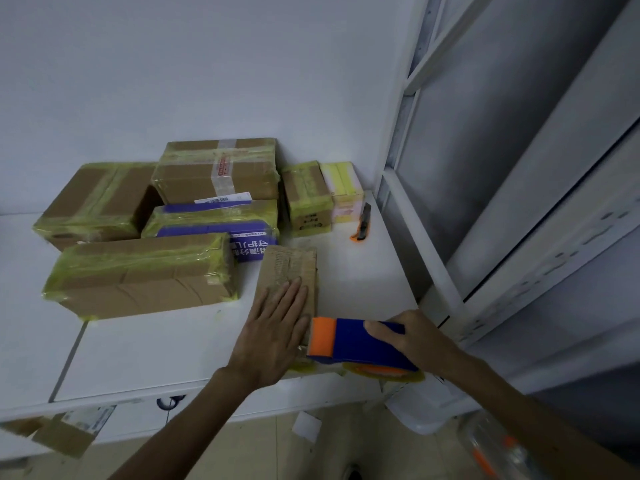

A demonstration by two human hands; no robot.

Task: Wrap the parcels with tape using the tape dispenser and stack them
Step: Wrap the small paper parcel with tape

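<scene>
Room: plain white wall [207, 64] behind, pale metal frame [415, 209] rising at the right, tiled floor [311, 455] below with cardboard scraps [62, 436].
Surface: white table [367, 285], seamed on the left, near edge running under both wrists.
Wrapped parcels [142, 271]: six or so, banded in yellowish tape, crowded along the back and left of the table; one box set on top of a purple-printed one.
Bare parcel [294, 265]: small brown box, no yellow tape visible on it, just right of the wrapped group and in front of it.
Long axis: runs away from the body, near end at the table's front, far end leaning slightly right.
Left hand [273, 334]: flat on the near half of the box top, fingers straight and close together, pinning it down.
Right hand [415, 337]: curled round the back of the tape dispenser [356, 341], thumb on top.
Dispenser: blue body, orange nose pointing left, at or against the box's near right corner; contact itself hidden behind the left hand.
Deciding relation: box lies left of and beyond the dispenser's nose, so a pull along the long axis probably means swinging the nose forward.
Nearer hand: left on the box, right just beside it.
Risk, judged: light box likely to skid if the pinning lifts.
Utility knife [362, 223]: far right of the table, well apart.
</scene>
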